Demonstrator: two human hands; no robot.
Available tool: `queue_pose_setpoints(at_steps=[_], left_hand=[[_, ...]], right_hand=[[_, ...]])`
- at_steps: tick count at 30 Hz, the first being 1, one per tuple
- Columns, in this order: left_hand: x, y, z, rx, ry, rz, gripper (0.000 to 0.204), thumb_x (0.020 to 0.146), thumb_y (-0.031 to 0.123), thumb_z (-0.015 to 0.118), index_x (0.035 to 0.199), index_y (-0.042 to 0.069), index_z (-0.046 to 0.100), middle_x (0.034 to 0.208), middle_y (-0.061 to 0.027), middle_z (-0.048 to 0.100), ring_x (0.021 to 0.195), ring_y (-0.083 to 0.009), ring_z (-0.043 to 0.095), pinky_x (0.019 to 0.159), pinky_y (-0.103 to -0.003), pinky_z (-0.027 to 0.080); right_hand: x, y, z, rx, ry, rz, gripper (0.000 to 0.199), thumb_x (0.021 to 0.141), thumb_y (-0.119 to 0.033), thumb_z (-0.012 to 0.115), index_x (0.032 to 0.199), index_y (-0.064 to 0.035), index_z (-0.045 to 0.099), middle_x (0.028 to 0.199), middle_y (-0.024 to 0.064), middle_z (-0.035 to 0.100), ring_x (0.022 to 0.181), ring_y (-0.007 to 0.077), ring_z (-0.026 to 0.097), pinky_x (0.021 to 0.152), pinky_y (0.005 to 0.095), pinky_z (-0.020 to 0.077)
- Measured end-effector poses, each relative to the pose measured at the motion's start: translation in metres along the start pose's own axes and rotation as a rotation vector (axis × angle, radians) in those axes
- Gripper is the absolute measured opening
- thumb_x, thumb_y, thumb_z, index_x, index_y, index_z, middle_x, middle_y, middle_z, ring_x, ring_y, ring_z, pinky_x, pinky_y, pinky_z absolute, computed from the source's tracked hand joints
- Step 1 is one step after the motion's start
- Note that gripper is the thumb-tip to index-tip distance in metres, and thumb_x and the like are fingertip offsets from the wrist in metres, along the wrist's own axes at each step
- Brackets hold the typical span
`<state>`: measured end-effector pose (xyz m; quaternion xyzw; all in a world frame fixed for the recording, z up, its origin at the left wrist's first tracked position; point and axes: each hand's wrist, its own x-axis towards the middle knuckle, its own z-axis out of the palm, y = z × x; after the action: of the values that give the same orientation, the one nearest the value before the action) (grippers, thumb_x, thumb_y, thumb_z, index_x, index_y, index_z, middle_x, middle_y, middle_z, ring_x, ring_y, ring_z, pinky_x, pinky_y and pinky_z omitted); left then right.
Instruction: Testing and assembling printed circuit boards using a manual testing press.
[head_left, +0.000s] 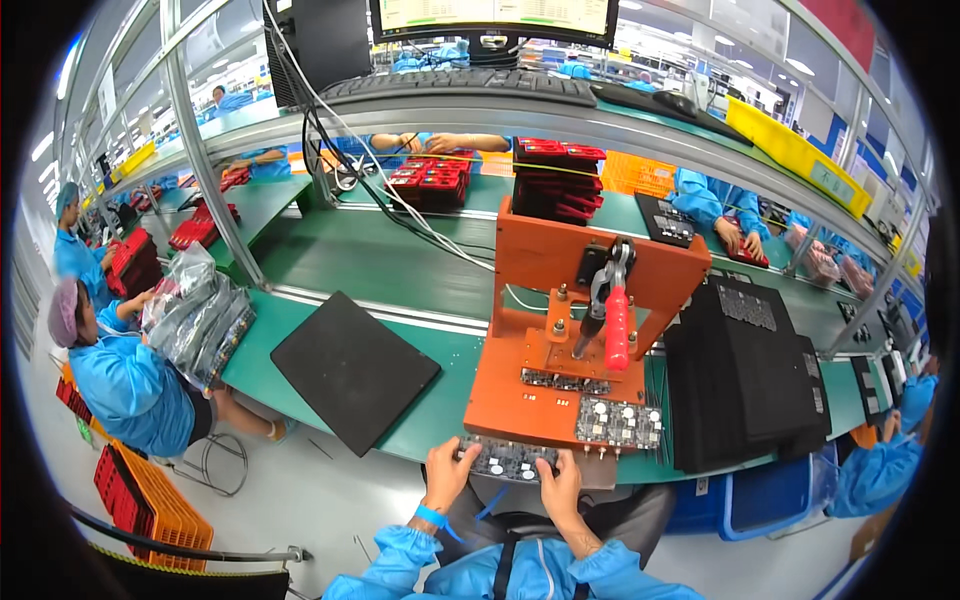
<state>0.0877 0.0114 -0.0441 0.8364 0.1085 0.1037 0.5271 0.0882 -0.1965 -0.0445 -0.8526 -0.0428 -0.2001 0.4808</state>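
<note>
A dark circuit board panel (505, 461) with silver and white parts is held level between my two hands, just in front of an orange test fixture (482, 395). My left hand (447, 472) pinches its left end, the thumb on top. At the right end, my right hand (562, 488) grips it the same way. Another circuit board panel (622, 424) lies on the front right of the fixture's base. Above it stands a toggle clamp with a red handle (617, 330). Further boards (565, 381) show under the fixture's pressing plate.
A black foam sheet (356, 372) lies on the green bench to the left. Stacked black foam sheets (735, 380) stand right of the fixture, with a blue bin (765, 500) below. A keyboard (455, 88) rests on the shelf above. A co-worker (130, 375) sits at left beside bagged boards (200, 320).
</note>
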Motion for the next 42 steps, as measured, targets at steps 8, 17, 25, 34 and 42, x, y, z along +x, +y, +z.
queue_pose_setpoints(at_steps=[8, 17, 25, 34, 42], left_hand=[[-0.023, -0.018, -0.02, 0.136, -0.077, 0.536, 0.022, 0.073, -0.002, 0.069, 0.094, 0.003, 0.062, 0.092, -0.0139, 0.06, 0.091, -0.0355, 0.057, 0.081, -0.042, 0.046], [0.005, 0.015, -0.066, 0.358, -0.36, 0.646, 0.015, 0.078, -0.009, 0.06, 0.089, 0.0, 0.065, 0.085, -0.0134, 0.06, 0.079, -0.0295, 0.059, 0.068, -0.036, 0.048], [-0.062, 0.051, -0.036, -0.19, -0.601, -0.21, 0.009, 0.094, 0.008, 0.057, 0.098, 0.0, 0.06, 0.089, -0.006, 0.062, 0.079, -0.0162, 0.062, 0.072, -0.029, 0.049], [-0.096, 0.193, 0.196, -1.099, -0.901, -0.609, 0.036, 0.1, 0.025, 0.051, 0.129, 0.004, 0.05, 0.117, -0.0037, 0.055, 0.099, -0.0166, 0.056, 0.092, -0.037, 0.046], [-0.092, 0.135, 0.113, -0.29, -1.284, -0.107, 0.033, 0.095, 0.015, 0.057, 0.126, 0.003, 0.054, 0.112, -0.0091, 0.064, 0.103, -0.0169, 0.06, 0.09, -0.033, 0.047]], right_hand=[[0.001, 0.008, -0.044, 0.034, -0.179, -0.532, 0.012, 0.072, -0.005, 0.069, 0.081, -0.0043, 0.06, 0.086, 0.0115, 0.065, 0.084, 0.0273, 0.063, 0.074, 0.0374, 0.0497], [0.001, 0.006, -0.144, 0.94, -0.384, 0.446, 0.023, 0.089, -0.002, 0.063, 0.111, -0.0052, 0.059, 0.101, 0.0042, 0.065, 0.09, 0.0178, 0.061, 0.079, 0.0323, 0.0483], [0.033, -0.004, -0.332, 0.511, 0.235, 0.235, 0.027, 0.087, -0.003, 0.063, 0.113, -0.0013, 0.055, 0.1, 0.0042, 0.061, 0.088, 0.0115, 0.058, 0.077, 0.0271, 0.0491], [0.192, 0.066, -0.423, -0.512, 0.032, -0.34, 0.031, 0.09, 0.0, 0.053, 0.121, -0.003, 0.055, 0.128, 0.0139, 0.054, 0.121, 0.0288, 0.05, 0.102, 0.0355, 0.0396], [0.037, 0.007, -0.363, -0.133, -0.107, 0.004, 0.018, 0.087, 0.005, 0.05, 0.1, 0.0011, 0.062, 0.09, 0.0136, 0.062, 0.082, 0.0257, 0.062, 0.079, 0.0334, 0.0486]])
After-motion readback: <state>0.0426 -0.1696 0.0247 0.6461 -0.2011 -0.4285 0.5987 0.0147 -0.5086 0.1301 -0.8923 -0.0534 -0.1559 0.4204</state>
